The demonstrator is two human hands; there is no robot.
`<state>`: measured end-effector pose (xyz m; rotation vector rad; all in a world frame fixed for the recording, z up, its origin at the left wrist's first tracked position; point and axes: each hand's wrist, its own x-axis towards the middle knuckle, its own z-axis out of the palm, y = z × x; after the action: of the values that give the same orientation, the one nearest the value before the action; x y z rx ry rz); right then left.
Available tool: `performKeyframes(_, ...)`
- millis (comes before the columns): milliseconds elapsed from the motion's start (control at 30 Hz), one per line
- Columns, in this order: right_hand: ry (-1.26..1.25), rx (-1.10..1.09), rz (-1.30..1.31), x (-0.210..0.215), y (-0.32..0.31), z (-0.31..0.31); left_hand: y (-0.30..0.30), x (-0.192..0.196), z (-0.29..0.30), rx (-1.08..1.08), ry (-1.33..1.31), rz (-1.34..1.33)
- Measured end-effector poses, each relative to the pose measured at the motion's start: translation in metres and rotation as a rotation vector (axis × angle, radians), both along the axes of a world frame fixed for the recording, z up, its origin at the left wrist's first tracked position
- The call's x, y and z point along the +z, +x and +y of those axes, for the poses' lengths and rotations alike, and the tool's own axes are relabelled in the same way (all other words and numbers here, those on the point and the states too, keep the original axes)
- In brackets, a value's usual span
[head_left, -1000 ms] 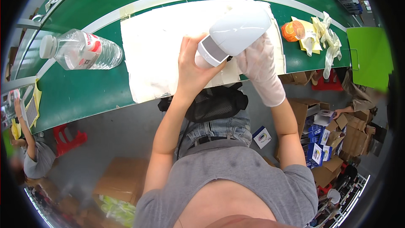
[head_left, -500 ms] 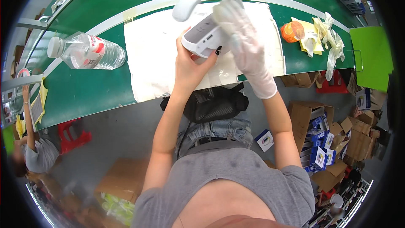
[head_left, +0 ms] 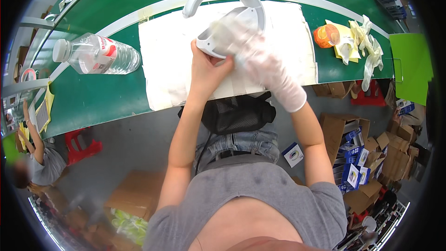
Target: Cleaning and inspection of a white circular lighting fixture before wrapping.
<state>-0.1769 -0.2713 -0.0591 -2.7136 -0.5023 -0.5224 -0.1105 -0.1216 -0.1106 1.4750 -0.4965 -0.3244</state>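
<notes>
- Gripping with the bare left hand (head_left: 205,73): thumb and fingers clamped around the near left end of the white device (head_left: 251,16).
- Laid across the device's face with the gloved right hand (head_left: 261,60); too blurred at the fingertips to tell whether together, apart or closed on something.
- Held above the cream sheet (head_left: 172,67), in front of the body, with the arc curving out toward the far edge; cannot tell whether lifted clear or resting.
- Probably at a rubbing or wiping step, judging by the smeared glove over the device's face.
- Calling, most likely, for a firm left hold and light, even pressure from the right, without straining the slim arc.
- Beneath the sheet, a green bench (head_left: 95,100), edged at the back by a pale rail.
- To the left on it, a clear bottle (head_left: 104,56); to the right, an orange item (head_left: 326,36), a yellow paper (head_left: 343,29) and limp gloves (head_left: 371,58) beside it.
- Across the lap, just below the bench edge, a black bag (head_left: 234,114).
- On the floor at right, blue-and-white boxes (head_left: 353,174) among brown cartons (head_left: 394,160).
- At far left, a co-worker (head_left: 49,162) near a red stool (head_left: 85,148).
</notes>
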Motion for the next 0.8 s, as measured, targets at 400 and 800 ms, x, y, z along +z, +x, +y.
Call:
performKeyframes(400, 0.05, -0.221, -0.209, 0.001, 0.016, -0.025, 0.005, 0.004, -0.003, -0.069, -0.211, 0.188)
performKeyframes(800, 0.279, -0.393, -0.25, -0.02, -0.03, -0.003, -0.005, 0.003, -0.005, 0.013, -0.182, 0.052)
